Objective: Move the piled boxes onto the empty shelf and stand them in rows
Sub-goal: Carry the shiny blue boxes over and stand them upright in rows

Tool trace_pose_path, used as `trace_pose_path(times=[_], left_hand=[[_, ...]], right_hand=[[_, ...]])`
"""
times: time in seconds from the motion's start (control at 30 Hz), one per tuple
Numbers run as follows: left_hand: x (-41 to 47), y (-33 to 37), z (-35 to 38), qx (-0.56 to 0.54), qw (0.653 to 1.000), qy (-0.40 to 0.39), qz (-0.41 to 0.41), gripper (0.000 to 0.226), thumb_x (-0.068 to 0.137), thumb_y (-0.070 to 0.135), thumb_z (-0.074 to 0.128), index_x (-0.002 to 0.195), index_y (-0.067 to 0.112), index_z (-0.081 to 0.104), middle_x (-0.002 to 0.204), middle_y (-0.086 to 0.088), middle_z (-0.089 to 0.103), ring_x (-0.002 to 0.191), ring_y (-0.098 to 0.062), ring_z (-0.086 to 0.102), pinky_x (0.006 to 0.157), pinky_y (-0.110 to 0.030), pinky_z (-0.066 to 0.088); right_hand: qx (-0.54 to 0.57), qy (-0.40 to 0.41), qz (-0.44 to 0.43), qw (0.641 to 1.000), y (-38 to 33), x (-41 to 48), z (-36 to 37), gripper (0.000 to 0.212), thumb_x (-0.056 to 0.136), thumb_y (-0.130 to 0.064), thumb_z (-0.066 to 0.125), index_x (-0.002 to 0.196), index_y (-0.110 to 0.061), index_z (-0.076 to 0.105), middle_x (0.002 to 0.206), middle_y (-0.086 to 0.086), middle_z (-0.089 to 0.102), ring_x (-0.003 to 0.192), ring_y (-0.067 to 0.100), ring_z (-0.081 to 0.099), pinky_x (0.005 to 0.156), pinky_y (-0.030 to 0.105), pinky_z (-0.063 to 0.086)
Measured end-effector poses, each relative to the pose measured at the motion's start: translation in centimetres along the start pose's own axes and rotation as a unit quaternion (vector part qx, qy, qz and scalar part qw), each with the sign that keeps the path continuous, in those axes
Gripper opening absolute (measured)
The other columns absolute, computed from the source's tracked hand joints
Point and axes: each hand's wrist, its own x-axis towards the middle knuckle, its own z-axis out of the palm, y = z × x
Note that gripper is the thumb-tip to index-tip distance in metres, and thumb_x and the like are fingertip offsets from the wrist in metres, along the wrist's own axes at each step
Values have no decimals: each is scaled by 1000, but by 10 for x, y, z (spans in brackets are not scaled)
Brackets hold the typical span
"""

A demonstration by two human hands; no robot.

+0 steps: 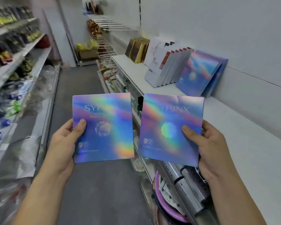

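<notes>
Both hands are raised over the aisle floor [94,184], each pinching a holographic box by its lower outer edge, thumb on the front: left hand [63,143] holds the left box [102,127], right hand [212,150] the right box [170,129]. On the white shelf [234,124] to the right, blue boxes [199,73], white boxes [165,67] and gold boxes [138,49] lean in a row

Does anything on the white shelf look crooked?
Yes: the iridescent blue boxes at the row's near end lean back against the wall, and the grey-white boxes beside them tilt too, rather than standing upright.
</notes>
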Motion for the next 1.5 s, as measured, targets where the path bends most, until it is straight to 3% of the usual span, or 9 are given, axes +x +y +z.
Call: trace_pose_path(times=[0.23, 0.43, 0.67, 0.77, 0.9, 1.13, 1.3, 1.4, 1.5], left_hand=[[105, -18, -8, -14, 998, -49, -27, 32, 81, 32, 68, 108, 17, 72, 104, -3, 79, 83, -14, 76, 74, -36, 64], [200, -26, -9, -43, 988, -141, -53, 56, 64, 41, 74, 113, 14, 70, 100, -2, 80, 78, -13, 76, 66, -30, 63], [278, -37, 37, -39, 957, -263, -114, 35, 77, 31, 71, 108, 15, 73, 103, -11, 80, 76, -18, 77, 63, -33, 63], [293, -38, 70, -38, 943, -302, -136, 21, 81, 26, 66, 96, 19, 78, 99, -10, 80, 74, -22, 77, 63, -37, 64], [301, -31, 112, -37, 930, -334, -147, 32, 83, 26, 64, 112, 14, 72, 104, -11, 79, 79, -26, 78, 66, -42, 64], [317, -28, 163, -40, 908, -392, -142, 19, 90, 14, 59, 102, 15, 74, 87, -3, 81, 66, -16, 76, 53, -28, 60], [335, -19, 178, -62, 884, -438, -155, 26, 78, 16, 61, 88, 25, 83, 90, -8, 81, 72, -16, 77, 62, -31, 63], [345, -5, 182, -62, 866, -475, -145, 31, 88, 3, 56, 78, 17, 81, 60, -5, 73, 52, -8, 70, 52, -19, 59], [351, 14, 174, -71, 845, -515, -127, 30, 94, -9, 46, 86, 10, 68, 32, 4, 48, 28, 3, 48, 34, -7, 41]], right_hand=[[10, 33, -3, 999, 21, 66, 52, 27, 86, 1, 69, 111, -10, 71, 103, 9, 79, 84, 26, 76, 66, 35, 61], [4, 133, -31, 991, 30, 104, 102, 29, 85, -3, 69, 113, -9, 72, 108, 10, 78, 92, 29, 74, 92, 55, 56], [5, 246, -66, 967, 29, 126, 116, 43, 69, -19, 77, 112, -11, 73, 112, 10, 77, 96, 30, 75, 84, 49, 61], [15, 276, -86, 957, 26, 134, 106, 32, 80, -10, 72, 112, -9, 73, 111, 9, 78, 94, 28, 75, 79, 40, 63], [31, 313, -101, 944, 15, 150, 90, 29, 85, -2, 69, 114, -7, 71, 107, 8, 79, 86, 24, 76, 77, 39, 63], [11, 376, -119, 919, 8, 172, 79, 31, 88, -2, 70, 118, -11, 70, 110, 6, 78, 102, 30, 74, 94, 47, 57], [-35, 411, -138, 901, 1, 207, 75, 29, 89, -3, 71, 117, -13, 70, 109, 4, 78, 103, 29, 74, 93, 45, 57], [-57, 453, -135, 879, 1, 232, 74, 27, 89, 0, 71, 115, -9, 70, 106, 9, 78, 98, 30, 75, 82, 40, 61], [-180, 539, -125, 813, 10, 245, 71, 26, 86, -6, 77, 110, -15, 72, 104, 4, 78, 94, 22, 74, 77, 34, 59]])
